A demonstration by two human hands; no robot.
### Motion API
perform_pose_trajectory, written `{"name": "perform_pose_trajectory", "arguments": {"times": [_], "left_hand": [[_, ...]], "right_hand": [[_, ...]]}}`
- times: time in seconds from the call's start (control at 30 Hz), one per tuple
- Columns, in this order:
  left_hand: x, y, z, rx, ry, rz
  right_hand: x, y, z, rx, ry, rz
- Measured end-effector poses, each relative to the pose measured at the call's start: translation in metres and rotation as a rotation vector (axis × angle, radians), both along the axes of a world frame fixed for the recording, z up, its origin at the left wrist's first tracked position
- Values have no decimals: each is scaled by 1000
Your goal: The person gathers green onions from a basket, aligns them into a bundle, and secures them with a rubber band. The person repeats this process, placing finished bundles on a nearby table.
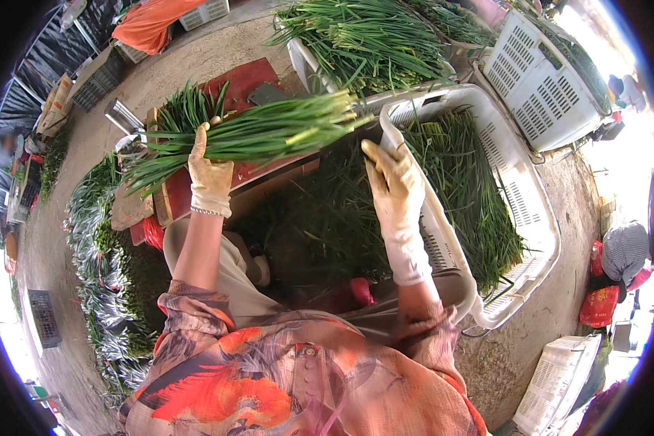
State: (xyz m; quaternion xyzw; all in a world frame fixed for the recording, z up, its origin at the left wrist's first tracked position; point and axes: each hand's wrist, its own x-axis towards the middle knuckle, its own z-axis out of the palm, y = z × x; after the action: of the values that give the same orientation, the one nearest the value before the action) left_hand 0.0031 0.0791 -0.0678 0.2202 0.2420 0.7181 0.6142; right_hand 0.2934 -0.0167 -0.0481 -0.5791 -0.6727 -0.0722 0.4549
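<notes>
My left hand (pixel 211 173), in a pale work glove, grips a bunch of garlic chives (pixel 283 128) around its leafy part. The cut stem ends point right and the loose leaf tips hang left over a low red board (pixel 181 191). My right hand (pixel 395 177), gloved too, is raised below the stem ends and apart from them, with nothing in it and its fingers a little spread. It is nearest to the left rim of a white plastic crate (pixel 542 218). More chives (pixel 460 201) lie inside that crate. Loose leaves (pixel 316 218) cover the shaded ground between my knees.
A heaped crate of chives (pixel 370 43) stands beyond, with another white crate (pixel 545 82) at the upper right. Bundled greens (pixel 106 261) are piled along my left. A metal cup (pixel 124 115) stands past the board, which bears a dark flat piece (pixel 267 94) and more chives.
</notes>
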Motion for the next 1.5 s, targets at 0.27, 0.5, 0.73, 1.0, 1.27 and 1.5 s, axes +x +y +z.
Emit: {"name": "perform_pose_trajectory", "arguments": {"times": [0.27,0.5,0.73,1.0,1.27,1.5], "left_hand": [[3,-9,4,160,100,-40],[14,-10,5,308,-32,-188],[14,-11,5,381,-33,-280],[-4,-2,-1,135,-11,-65],[-5,-3,-11,79,16,-7],[-2,-3,-4,85,-21,-73]], "right_hand": [[-5,26,0,49,-168,-85],[-15,39,-17,-100,183,6],[-28,35,-4,-573,1343,383],[18,23,-14,-503,1235,270],[36,23,-19,-141,105,-19],[25,52,-11,-438,878,210]]}}
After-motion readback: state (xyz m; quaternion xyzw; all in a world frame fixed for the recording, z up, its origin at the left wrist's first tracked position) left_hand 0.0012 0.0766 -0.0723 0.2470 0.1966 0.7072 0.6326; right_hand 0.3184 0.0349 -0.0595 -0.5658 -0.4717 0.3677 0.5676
